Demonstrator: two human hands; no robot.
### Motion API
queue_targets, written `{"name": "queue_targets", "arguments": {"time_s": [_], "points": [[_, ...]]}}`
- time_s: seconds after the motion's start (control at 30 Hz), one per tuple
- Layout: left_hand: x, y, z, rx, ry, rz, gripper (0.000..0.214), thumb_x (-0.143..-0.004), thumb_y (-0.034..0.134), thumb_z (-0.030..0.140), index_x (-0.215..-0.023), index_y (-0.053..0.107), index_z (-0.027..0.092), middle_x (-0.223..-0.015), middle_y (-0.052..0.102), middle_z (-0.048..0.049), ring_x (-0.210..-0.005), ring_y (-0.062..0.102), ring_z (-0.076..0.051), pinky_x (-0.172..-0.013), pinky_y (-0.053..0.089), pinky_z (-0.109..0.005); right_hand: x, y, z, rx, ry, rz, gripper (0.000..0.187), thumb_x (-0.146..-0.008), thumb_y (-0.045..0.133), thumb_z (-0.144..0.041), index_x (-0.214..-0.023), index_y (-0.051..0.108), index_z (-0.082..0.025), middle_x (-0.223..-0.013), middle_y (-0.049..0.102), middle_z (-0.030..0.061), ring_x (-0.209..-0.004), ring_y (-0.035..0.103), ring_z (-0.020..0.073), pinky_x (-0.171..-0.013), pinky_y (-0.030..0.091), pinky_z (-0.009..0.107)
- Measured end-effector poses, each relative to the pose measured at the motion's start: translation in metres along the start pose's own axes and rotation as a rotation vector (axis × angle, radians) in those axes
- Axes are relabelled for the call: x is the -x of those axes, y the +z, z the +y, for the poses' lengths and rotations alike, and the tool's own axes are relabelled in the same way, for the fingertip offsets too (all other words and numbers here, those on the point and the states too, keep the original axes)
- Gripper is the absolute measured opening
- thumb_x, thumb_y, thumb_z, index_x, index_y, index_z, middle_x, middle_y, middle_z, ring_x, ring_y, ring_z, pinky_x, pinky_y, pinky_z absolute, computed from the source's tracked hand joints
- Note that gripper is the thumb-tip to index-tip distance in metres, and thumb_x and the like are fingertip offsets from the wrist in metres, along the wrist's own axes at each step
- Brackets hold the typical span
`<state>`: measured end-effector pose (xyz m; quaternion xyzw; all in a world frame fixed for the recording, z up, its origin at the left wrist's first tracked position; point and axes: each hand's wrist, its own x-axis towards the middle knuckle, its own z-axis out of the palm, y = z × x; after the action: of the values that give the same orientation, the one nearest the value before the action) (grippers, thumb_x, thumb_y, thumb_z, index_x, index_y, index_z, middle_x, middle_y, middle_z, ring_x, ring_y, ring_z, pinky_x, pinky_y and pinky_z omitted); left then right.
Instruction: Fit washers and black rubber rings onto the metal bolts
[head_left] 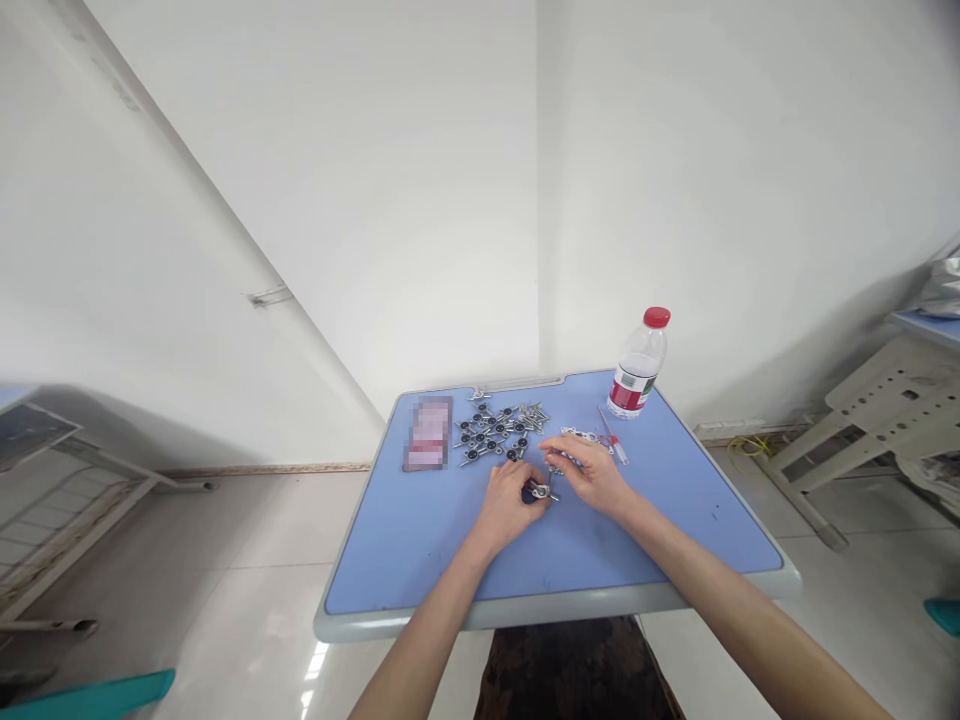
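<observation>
One left hand (508, 505) pinching metal fitting (547, 489), right hand (589, 473) beside it

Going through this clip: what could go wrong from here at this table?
The left hand pinches a small metal fitting close to a loose pile of metal fittings, so a slip could scatter parts across the blue table. The water bottle stands at the far edge, where a knock might tip it to the floor. The right hand is near a thin red-and-white tool and could nudge it.
</observation>
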<state>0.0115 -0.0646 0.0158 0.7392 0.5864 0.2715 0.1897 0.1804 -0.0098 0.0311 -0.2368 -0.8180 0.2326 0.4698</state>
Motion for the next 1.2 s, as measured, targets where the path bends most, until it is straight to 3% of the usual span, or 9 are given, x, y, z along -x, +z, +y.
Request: {"name": "queue_targets", "arguments": {"time_s": [0.23,0.9,1.1,1.2], "points": [[0.000,-0.001,-0.001,0.041,-0.002,-0.007,0.007,-0.076,0.066,0.021,-0.082,0.063,0.022,-0.087,0.066,0.0007,-0.086,0.056,-0.020,-0.080,0.034,-0.033,-0.001,-0.002,-0.002,-0.039,-0.049,-0.055,0.021,-0.096,0.048,-0.022,-0.108,0.064,-0.025,-0.092,0.070,0.0044,-0.080,0.065,0.0173,-0.074,0.053,0.031],[0.001,-0.004,0.001,0.069,-0.020,-0.014,0.004,-0.077,0.067,0.022,-0.080,0.065,0.021,-0.090,0.068,-0.0013,-0.091,0.056,-0.022,-0.081,0.035,-0.035,-0.002,0.008,-0.008,0.017,0.017,0.033,0.016,-0.095,0.050,-0.025,-0.094,0.066,-0.023,-0.077,0.065,0.0029,-0.067,0.060,0.0165,-0.064,0.050,0.029],[0.007,-0.007,0.004,0.039,0.023,0.022,0.006,-0.076,0.070,0.022,-0.081,0.067,0.022,-0.087,0.068,-0.0005,-0.088,0.057,-0.021,-0.079,0.036,-0.034,0.000,0.005,-0.007,-0.076,0.052,0.122,0.013,-0.091,0.056,-0.027,-0.095,0.068,-0.023,-0.080,0.068,0.0028,-0.070,0.065,0.0175,-0.065,0.054,0.029],[0.007,-0.015,0.005,0.054,0.029,0.063,0.003,-0.078,0.069,0.023,-0.081,0.067,0.022,-0.084,0.068,-0.0007,-0.087,0.058,-0.022,-0.081,0.038,-0.035,-0.001,0.003,-0.004,-0.199,0.142,0.248,0.012,-0.089,0.059,-0.029,-0.094,0.068,-0.022,-0.080,0.068,0.0025,-0.069,0.067,0.0174,-0.065,0.056,0.029]]}}
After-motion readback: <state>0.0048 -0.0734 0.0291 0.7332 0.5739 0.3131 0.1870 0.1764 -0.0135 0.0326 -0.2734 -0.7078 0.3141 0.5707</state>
